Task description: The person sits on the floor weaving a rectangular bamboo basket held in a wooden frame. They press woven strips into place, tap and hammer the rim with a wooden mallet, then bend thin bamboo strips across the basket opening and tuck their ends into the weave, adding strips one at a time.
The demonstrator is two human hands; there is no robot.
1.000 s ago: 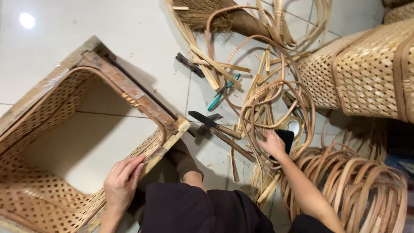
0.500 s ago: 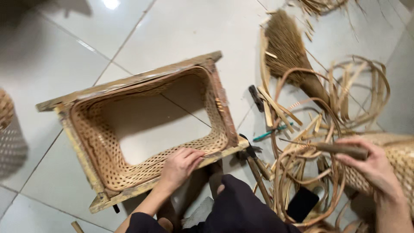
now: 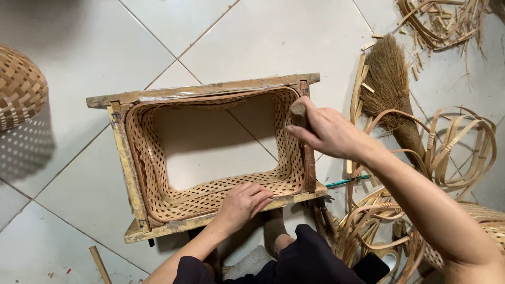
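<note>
Two bare hands work at a wooden frame [image 3: 208, 90] that lies on the tiled floor [image 3: 252, 37], with a woven basket [image 3: 210, 197] fitted inside it, open side up. The frame sits mid-floor, its long rails running left to right and the floor tiles showing through the basket's open bottom. Left hand [image 3: 243, 202] lies flat on the near rail of the frame, fingers [image 3: 260, 195] released and spread over the basket's woven rim. Right hand [image 3: 329, 131] is above the frame's right end, fingers [image 3: 300, 138] clenched around a wooden handle [image 3: 299, 113] whose rounded butt rises from the fist; what the handle carries at its lower end is hidden by the hand. A split cane strip runs along the inside of the frame's far rail, following the basket's edge. To the right of the frame lies a brush of brown fibres [image 3: 386, 87], head pointing away from the person. Beyond and below the brush, still right of the frame, loops of split cane strips [image 3: 452, 142] lie in a loose heap, and a tool with a green shaft [image 3: 344, 182] pokes out beside the frame's near right corner. More cane offcuts [image 3: 442, 21] lie far right of the frame's far rail. Left of the frame, well apart, is a rounded woven basket [image 3: 18, 87].
</note>
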